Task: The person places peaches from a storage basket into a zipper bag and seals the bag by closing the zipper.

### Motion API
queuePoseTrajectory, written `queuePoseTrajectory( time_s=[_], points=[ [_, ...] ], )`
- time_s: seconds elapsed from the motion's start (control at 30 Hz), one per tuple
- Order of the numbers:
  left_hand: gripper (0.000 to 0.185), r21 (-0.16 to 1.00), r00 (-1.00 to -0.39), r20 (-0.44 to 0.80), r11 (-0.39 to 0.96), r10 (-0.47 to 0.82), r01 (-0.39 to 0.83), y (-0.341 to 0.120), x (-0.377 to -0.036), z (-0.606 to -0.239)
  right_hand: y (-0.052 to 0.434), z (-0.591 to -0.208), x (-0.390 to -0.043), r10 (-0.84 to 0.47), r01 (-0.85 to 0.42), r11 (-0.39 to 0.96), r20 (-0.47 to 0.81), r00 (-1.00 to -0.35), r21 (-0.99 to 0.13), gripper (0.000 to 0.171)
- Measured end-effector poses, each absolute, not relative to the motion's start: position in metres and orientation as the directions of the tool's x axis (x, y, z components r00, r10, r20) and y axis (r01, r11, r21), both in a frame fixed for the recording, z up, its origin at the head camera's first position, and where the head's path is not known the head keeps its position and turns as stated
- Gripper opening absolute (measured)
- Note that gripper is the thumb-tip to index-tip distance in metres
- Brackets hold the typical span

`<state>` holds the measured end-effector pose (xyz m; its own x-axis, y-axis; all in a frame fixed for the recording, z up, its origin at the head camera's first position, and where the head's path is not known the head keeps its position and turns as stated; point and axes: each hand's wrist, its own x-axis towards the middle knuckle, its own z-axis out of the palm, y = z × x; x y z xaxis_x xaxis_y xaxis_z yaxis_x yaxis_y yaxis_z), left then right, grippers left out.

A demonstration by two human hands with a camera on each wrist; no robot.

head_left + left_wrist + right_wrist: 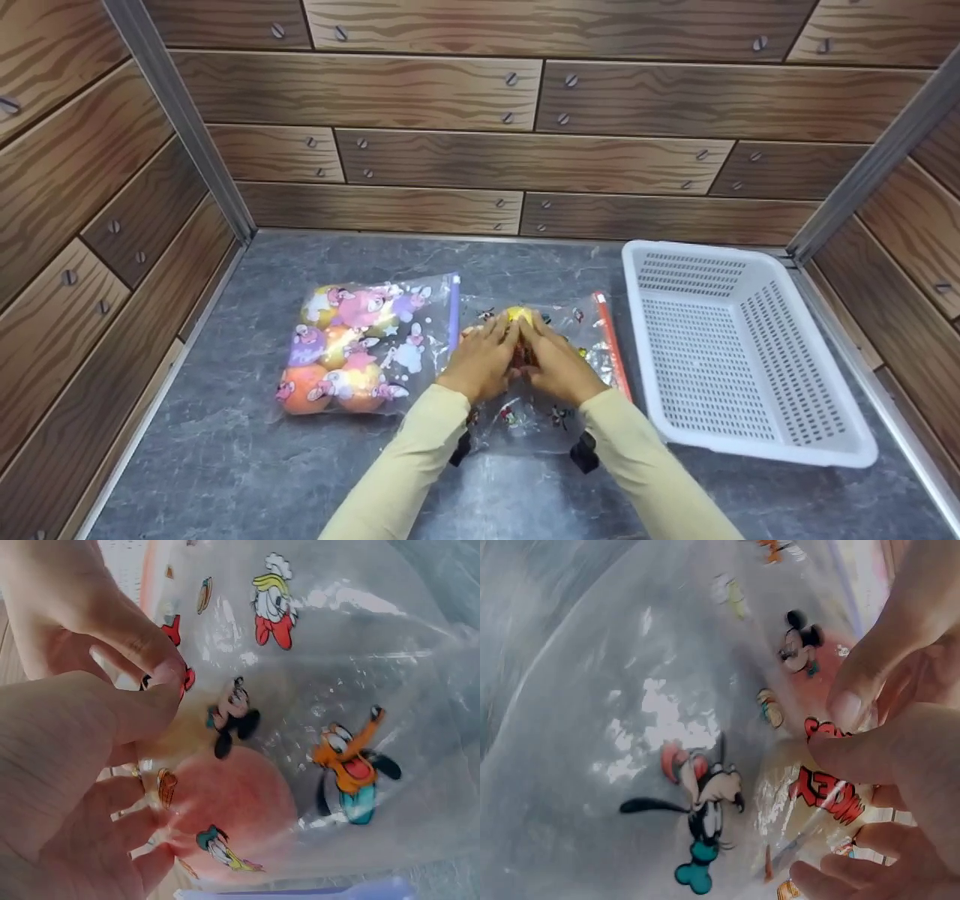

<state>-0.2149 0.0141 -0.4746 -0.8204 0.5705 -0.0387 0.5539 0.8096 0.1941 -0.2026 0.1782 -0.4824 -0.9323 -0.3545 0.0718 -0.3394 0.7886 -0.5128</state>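
Observation:
A clear zip bag [536,435] with cartoon prints and a red slider strip [613,345] lies flat in the middle. Inside it show a yellow round thing [519,313] and, close up in the left wrist view, a pinkish-red round fruit [251,795]. My left hand [484,360] and right hand [559,360] meet over the bag, thumbs side by side. Through the plastic, the left fingers [135,829] curl at the reddish fruit. On the other side, the right fingers [885,847] bend round the yellowish bulge. The hands partly hide the contents.
Left of the hands lies a second clear zip bag [427,300] with a purple strip and several orange and yellow round fruits. A white slotted plastic basket [705,352] stands at the right. Wood-patterned walls [450,157] enclose the grey tabletop [225,465] at the back and sides.

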Motion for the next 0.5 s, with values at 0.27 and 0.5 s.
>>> queuePoseTrajectory(
  time_s=[0.27, 0.5],
  points=[
    [0.072, 0.205, -0.841, -0.106, 0.839, 0.530, 0.503, 0.019, -0.209, -0.469, 0.182, -0.486, -0.200, -0.310, -0.275, 0.764, 0.042, -0.950, -0.584, 0.079],
    [0.064, 0.325, -0.842, -0.090, 0.815, 0.532, 0.480, 0.016, -0.217, -0.464, 0.185, -0.477, -0.209, -0.340, -0.340, 0.793, 0.095, -0.936, -0.506, 0.053]
  ],
)
